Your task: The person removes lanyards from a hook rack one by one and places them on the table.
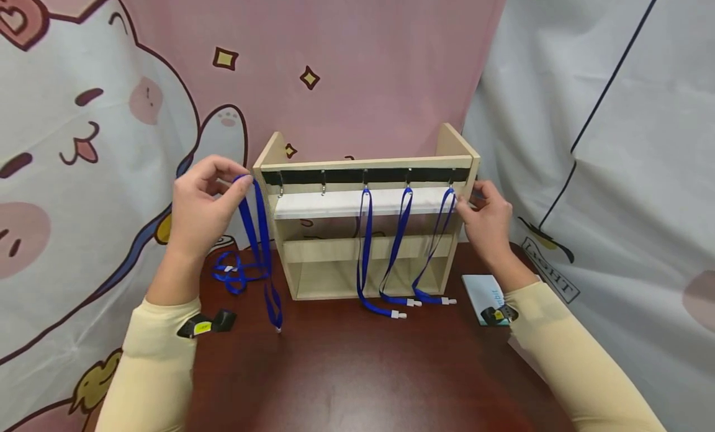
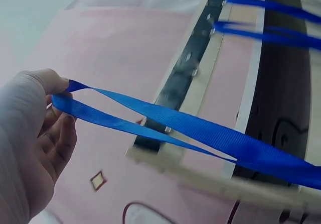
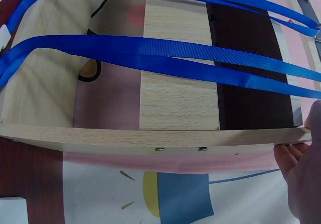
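Observation:
My left hand [image 1: 205,199] pinches the top loop of a blue lanyard [image 2: 200,131] between thumb and fingers. The lanyard hangs left of a wooden rack [image 1: 368,249], its clip end low over the table. My right hand [image 1: 487,218] grips the edge of the rack's right side panel [image 3: 241,137], thumb in front and fingers behind. Along the rack's black strip [image 1: 385,175] runs a row of hooks. Lanyards hang from the middle hook and the two to its right; one of them is the rightmost lanyard [image 1: 432,249]. The two left hooks [image 1: 323,184] hold nothing.
Another blue lanyard [image 1: 229,274] lies loosely coiled on the dark red table [image 1: 346,370], left of the rack. A light blue box or booklet [image 1: 477,295] lies to the rack's right. Printed curtains [image 1: 380,66] stand close behind and at both sides.

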Motion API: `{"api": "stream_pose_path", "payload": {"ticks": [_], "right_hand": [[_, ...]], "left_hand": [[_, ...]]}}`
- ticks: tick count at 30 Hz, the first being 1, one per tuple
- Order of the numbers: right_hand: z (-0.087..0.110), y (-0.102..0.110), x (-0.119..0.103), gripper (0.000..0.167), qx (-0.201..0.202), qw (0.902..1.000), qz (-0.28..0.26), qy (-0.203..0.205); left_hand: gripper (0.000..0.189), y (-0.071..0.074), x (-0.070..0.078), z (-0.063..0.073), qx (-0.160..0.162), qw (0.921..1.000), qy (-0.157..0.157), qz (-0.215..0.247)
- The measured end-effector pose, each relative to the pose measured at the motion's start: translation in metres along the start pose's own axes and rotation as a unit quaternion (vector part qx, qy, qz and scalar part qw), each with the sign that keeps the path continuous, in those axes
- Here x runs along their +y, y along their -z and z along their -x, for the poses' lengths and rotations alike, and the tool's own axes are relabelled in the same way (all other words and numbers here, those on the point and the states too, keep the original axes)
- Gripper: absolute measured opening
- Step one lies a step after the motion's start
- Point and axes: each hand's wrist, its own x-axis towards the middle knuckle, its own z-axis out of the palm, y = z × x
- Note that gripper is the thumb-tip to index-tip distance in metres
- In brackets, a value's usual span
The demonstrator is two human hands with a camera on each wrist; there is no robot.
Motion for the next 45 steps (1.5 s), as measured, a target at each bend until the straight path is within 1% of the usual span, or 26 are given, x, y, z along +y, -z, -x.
{"api": "stream_pose_path", "payload": {"ticks": [3,6,8,14,16,18,21,22,24,27,29,33,35,40,45], "right_hand": [[0.000,-0.001,0.001,0.022,-0.003,1.0000,0.002,0.000],[0.002,-0.001,0.002,0.022,-0.005,1.0000,0.001,0.001],[0.002,-0.001,0.003,0.022,-0.005,1.0000,0.001,0.002],[0.002,0.000,0.004,0.022,0.004,0.9999,0.009,0.011],[0.001,0.000,0.003,0.022,0.005,0.9998,0.010,0.013],[0.001,0.000,0.002,0.022,0.005,0.9998,0.011,0.014],[0.001,0.000,0.002,0.022,0.004,0.9999,0.009,0.011],[0.001,0.000,0.002,0.022,0.004,0.9999,0.008,0.010],[0.001,-0.001,0.002,0.023,0.002,1.0000,0.006,0.006],[0.001,-0.001,0.002,0.023,0.002,1.0000,0.007,0.004],[0.001,-0.001,0.002,0.022,0.003,1.0000,0.006,0.003],[0.001,-0.001,0.002,0.021,0.002,1.0000,0.005,0.003],[0.001,0.000,0.003,0.021,0.001,1.0000,0.004,0.002],[0.000,0.001,0.003,0.021,0.002,1.0000,0.002,0.001],[0.000,0.001,0.002,0.021,0.001,1.0000,0.005,0.003]], "left_hand": [[0.006,0.014,0.007,0.001,0.011,0.9997,0.002,-0.020],[0.007,0.029,0.006,0.004,0.024,0.9989,0.004,-0.041],[0.009,0.040,-0.001,0.006,0.033,0.9979,0.006,-0.055],[0.009,0.070,-0.033,0.007,0.069,0.9923,0.009,-0.103],[0.009,0.079,-0.041,0.008,0.078,0.9900,0.018,-0.116],[0.011,0.086,-0.047,0.008,0.086,0.9878,0.034,-0.125],[0.017,0.095,-0.053,0.008,0.097,0.9831,0.062,-0.143],[0.019,0.097,-0.052,0.008,0.100,0.9808,0.073,-0.150],[0.021,0.102,-0.055,0.008,0.107,0.9772,0.083,-0.163],[0.021,0.111,-0.060,0.007,0.115,0.9735,0.088,-0.177],[0.021,0.117,-0.067,0.007,0.123,0.9719,0.086,-0.182],[0.019,0.128,-0.074,0.007,0.141,0.9662,0.088,-0.197],[0.020,0.132,-0.076,0.007,0.144,0.9637,0.080,-0.210],[0.021,0.140,-0.079,0.006,0.129,0.9578,0.054,-0.251],[0.021,0.145,-0.082,0.006,0.121,0.9452,0.060,-0.297]]}}
